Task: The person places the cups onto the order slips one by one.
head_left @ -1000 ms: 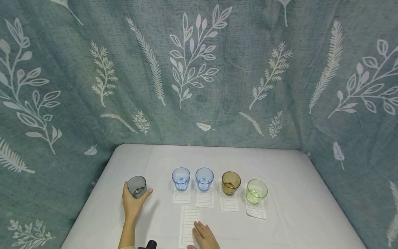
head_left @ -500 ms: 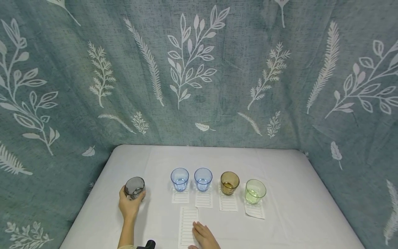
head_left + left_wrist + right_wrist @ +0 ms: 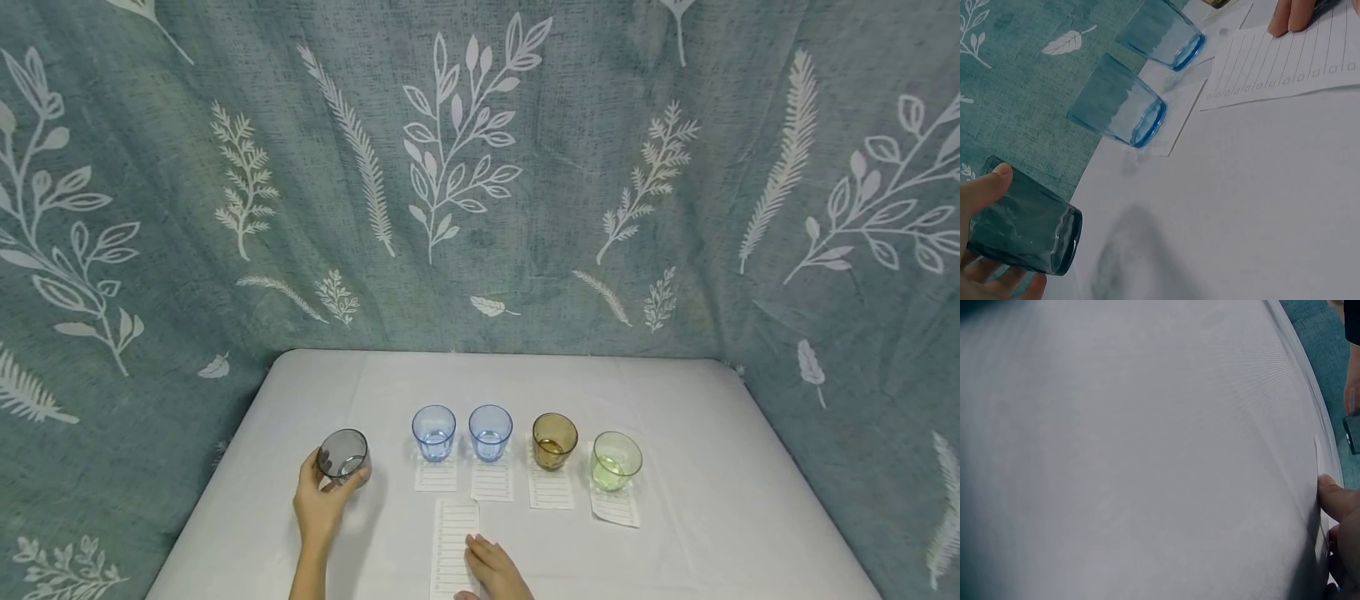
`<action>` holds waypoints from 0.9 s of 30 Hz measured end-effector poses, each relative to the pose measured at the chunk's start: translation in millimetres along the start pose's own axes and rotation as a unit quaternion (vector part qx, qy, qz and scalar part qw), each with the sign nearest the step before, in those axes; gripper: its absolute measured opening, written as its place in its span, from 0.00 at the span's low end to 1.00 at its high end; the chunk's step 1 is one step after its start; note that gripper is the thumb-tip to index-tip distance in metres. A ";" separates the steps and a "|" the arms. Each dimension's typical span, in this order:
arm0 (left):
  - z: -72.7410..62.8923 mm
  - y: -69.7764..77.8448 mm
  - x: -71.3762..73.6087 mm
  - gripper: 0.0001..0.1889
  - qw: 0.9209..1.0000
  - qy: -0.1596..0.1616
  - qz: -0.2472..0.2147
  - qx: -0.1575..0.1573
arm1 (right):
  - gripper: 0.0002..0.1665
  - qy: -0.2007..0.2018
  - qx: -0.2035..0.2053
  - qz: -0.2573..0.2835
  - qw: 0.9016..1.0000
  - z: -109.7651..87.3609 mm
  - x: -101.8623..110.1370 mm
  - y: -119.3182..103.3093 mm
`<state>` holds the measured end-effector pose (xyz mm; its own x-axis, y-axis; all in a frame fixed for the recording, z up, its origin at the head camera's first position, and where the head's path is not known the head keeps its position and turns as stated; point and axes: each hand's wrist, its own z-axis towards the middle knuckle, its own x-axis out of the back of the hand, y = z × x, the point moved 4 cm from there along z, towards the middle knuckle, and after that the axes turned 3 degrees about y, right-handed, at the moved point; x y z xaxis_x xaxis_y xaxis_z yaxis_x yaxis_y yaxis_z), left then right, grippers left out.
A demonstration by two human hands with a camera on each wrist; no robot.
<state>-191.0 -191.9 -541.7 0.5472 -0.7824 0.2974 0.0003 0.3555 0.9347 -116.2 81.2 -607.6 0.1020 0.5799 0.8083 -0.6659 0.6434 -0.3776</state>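
Note:
My left hand (image 3: 318, 504) grips a dark grey tumbler (image 3: 344, 455) at the left of the table, thumb on one side and fingers on the other. In the left wrist view the grey tumbler (image 3: 1029, 225) is tilted in that view, and a shadow lies on the cloth apart from it. My right hand (image 3: 497, 568) rests with its fingers extended on the right edge of a long lined paper sheet (image 3: 452, 542). A row of tumblers stands beyond: two blue glasses (image 3: 434, 433) (image 3: 491, 433), an amber glass (image 3: 555, 442) and a green glass (image 3: 616, 461).
Each standing tumbler has a small lined slip (image 3: 551, 492) of paper at its near side. The white-clothed table (image 3: 720, 467) reaches back to a green leaf-patterned curtain (image 3: 480, 167), which also hangs along both sides.
My left hand has closed its thumb and fingers round the grey tumbler and carried it a little to the right. The right hand stays on the sheet.

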 end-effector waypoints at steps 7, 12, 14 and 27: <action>-10.8 17.5 -6.6 0.43 0.999 -0.040 -0.024 -0.021 | 0.36 0.010 0.006 -0.007 1.000 0.0 0.4 0.8; -21.3 24.7 -14.7 0.44 0.996 -0.073 -0.032 -0.025 | 0.36 0.008 -0.002 -0.003 1.000 -0.4 0.6 0.5; -26.2 26.5 -17.5 0.44 0.995 -0.084 -0.035 -0.030 | 0.35 0.007 -0.006 0.000 1.000 -0.4 0.5 0.2; -53.5 29.6 -41.2 0.43 0.987 -0.139 -0.058 -0.055 | 0.33 0.008 0.001 -0.004 1.000 0.0 -2.5 2.4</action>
<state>-168.8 -121.8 -536.7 0.2871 -0.9257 0.2461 0.1493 0.2970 0.9431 -118.1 81.3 -610.6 0.1188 0.5826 0.8040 -0.6661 0.6473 -0.3706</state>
